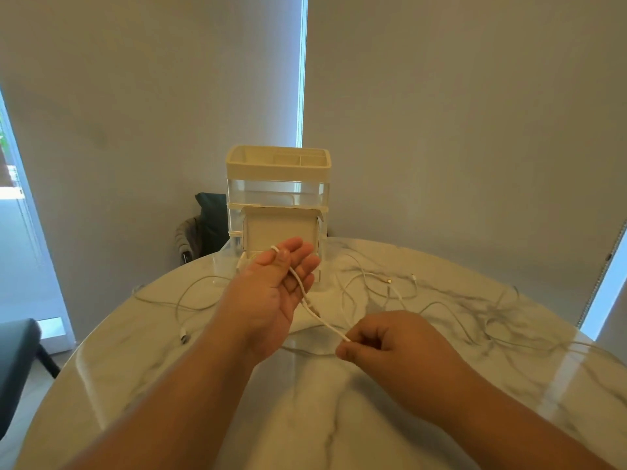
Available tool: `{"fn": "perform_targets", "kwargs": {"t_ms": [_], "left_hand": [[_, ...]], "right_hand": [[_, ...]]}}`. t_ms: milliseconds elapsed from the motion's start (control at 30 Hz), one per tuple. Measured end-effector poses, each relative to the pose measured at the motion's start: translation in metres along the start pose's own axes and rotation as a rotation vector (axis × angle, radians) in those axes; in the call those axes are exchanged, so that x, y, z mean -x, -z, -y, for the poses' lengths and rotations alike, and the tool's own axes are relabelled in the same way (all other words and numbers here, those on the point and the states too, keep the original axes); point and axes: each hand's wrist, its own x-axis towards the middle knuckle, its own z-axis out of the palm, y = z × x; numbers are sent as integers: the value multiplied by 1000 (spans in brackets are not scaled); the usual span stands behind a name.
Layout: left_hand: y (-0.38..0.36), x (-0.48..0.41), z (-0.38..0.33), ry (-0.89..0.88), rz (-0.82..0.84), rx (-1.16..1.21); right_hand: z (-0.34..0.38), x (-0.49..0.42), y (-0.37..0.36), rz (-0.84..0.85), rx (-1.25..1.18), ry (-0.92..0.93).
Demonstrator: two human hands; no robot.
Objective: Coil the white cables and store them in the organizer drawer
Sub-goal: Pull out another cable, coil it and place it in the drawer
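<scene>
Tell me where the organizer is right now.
In the head view, the organizer stands at the marble table's far edge, centre, its pulled-out drawer just behind the left hand.

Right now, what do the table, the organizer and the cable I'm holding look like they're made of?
The table looks like polished marble or marble-look stone: white, grey veins, glossy window reflections. The organizer seems plastic: matte cream on top, clear and glossy below, so you see through it. The cable has a smooth white sheath, probably rubbery plastic, curving softly.

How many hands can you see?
2. The left hand, in front of the organizer, holds the white cable under its thumb; the right hand pinches it nearer the camera.
</scene>
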Motion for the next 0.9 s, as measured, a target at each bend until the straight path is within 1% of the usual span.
{"fn": "perform_targets", "kwargs": {"t_ms": [67, 200, 267, 333, 367, 400, 433, 500, 567, 667, 767, 900], "left_hand": [[0, -2, -1, -29, -34, -6], [-1, -4, 2, -39, -116, 10], [2, -6, 0, -32, -165, 28], [4, -6, -3, -47, -163, -6], [4, -4, -2, -82, -137, -86], [3, -1, 0, -156, -88, -241], [3, 2, 3, -253, -21, -450], [2, 7, 11, -397, 131, -830], [-2, 11, 16, -419, 261, -1019], [-9, 15, 19, -378, 385, -1165], [-11, 20, 20, -241, 389, -1126], [-16, 27, 17, -104, 494, -1131]], "right_hand": [[2, 1, 3, -50, -3, 52], [10, 5, -1, 48, -44, 170], [12, 5, -2, 53, -36, 204], [12, 5, -1, 32, -35, 209], [11, 5, 0, 25, -30, 218], [12, 6, 1, 12, -19, 230], [12, 6, 4, -15, -3, 245], [10, 7, 10, -134, 24, 253], [7, 7, 16, -267, 44, 244], [4, 5, 22, -347, 106, 289], [2, 3, 25, -405, 124, 362], [-6, 0, 28, -423, 163, 356]]}}
